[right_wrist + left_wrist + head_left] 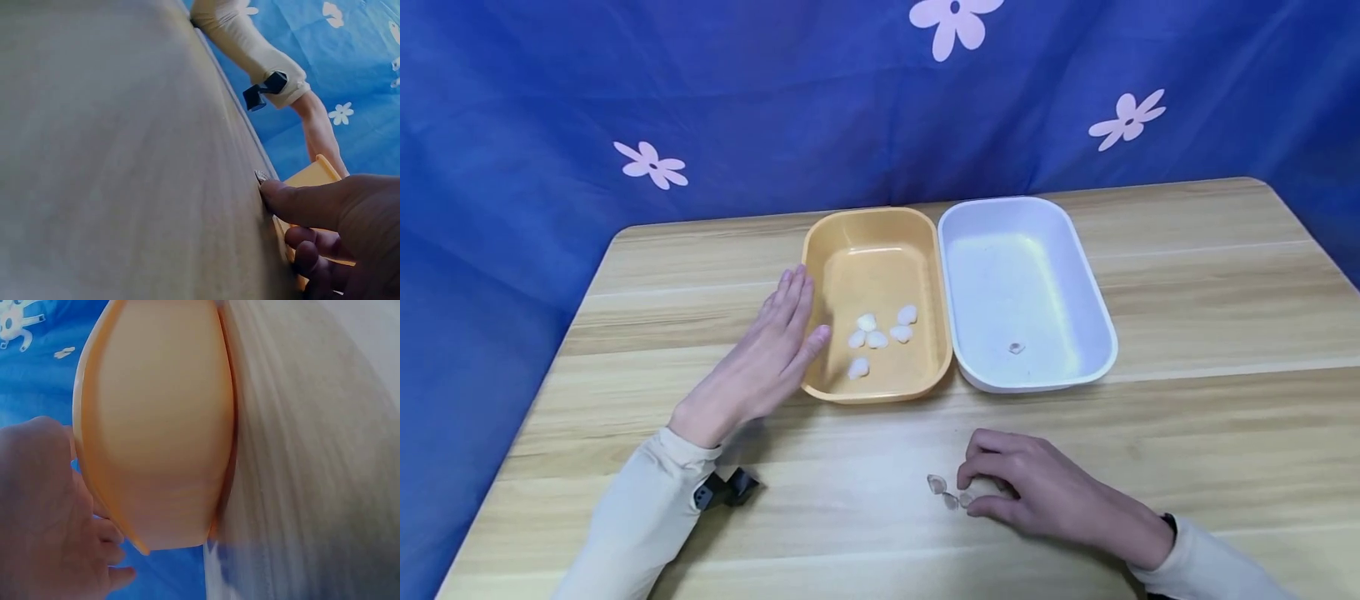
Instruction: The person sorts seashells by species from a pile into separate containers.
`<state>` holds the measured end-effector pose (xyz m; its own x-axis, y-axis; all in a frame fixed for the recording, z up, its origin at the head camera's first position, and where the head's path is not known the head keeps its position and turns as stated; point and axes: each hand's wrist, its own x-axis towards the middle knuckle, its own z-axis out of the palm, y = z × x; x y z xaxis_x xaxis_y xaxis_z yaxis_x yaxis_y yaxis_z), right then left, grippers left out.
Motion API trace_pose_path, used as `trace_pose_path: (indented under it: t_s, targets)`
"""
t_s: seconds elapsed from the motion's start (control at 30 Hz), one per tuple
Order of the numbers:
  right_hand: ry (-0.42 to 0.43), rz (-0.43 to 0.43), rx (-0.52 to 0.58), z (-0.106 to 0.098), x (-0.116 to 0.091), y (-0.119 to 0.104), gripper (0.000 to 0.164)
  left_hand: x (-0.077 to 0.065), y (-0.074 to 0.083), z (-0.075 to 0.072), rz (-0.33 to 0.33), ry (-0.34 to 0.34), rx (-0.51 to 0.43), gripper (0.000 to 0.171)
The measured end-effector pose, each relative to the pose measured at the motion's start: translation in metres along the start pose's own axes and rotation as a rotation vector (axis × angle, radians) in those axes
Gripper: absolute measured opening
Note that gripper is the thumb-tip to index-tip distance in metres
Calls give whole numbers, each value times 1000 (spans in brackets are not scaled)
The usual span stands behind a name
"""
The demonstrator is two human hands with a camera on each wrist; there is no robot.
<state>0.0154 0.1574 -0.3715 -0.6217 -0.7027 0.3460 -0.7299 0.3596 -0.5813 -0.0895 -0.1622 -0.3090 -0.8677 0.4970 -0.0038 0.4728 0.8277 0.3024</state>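
My left hand (767, 346) lies along the left rim of the orange tray (946, 354), its fingers straight and the thumb over the edge. Several small white shells (877, 339) lie in that tray's near half. Low over the table, my right hand (1037, 483) has its thumb and index finger curled about a small grey-brown shell (966, 500). Two similar shells, one a grey-brown shell (936, 484), lie just left of it. In the right wrist view, a ribbed shell (262, 177) shows at the thumb tip. The palm hides whatever lies beneath it.
A white tray (1000, 275) stands against the orange tray's right side, with one small brownish shell (1017, 347) inside. Both trays are on a wood-grain table (1210, 333). Behind hangs a blue cloth (760, 100) with pale flowers.
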Motion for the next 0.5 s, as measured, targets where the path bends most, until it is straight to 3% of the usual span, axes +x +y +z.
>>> trace_pose_path:
  t_s: [0.2,0.33,0.5]
  targets:
    - [42,-24,63,3,-4,2,20,2,0,5,13,20,-20,68]
    - [27,-10,89,2,-4,3,20,0,-1,7,6,36,-25,66]
    - [10,-64,97,-2,-2,5,18,0,-3,8,18,40,-19,61]
